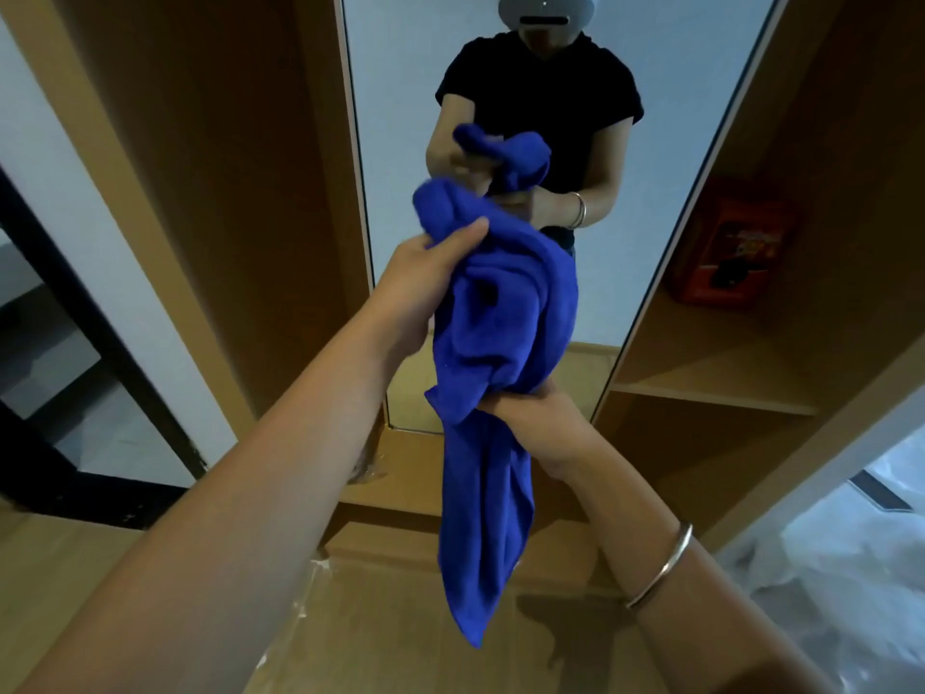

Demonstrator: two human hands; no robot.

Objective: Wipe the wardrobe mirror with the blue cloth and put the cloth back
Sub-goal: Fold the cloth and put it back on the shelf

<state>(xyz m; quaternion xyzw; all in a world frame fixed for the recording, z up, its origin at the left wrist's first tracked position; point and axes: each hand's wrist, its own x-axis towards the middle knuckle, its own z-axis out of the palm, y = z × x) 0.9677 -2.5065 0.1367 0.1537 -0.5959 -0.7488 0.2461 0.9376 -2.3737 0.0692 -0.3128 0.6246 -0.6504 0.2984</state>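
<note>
Nearest: right forearm with a thin metal bangle at the wrist. Right hand, fingers closed around the gathered middle of the blue cloth, loose tail hanging below the grip toward the floor. Left hand, higher and farther forward, thumb and fingers pinching the bunched upper end of the cloth. Cloth held in the air in front of the mirror, apart from the glass. Behind: wardrobe mirror, tall and narrow, set between brown wooden panels, reflecting a person in a black top holding the cloth. To the right: open shelf bearing a red box, blurred.
</note>
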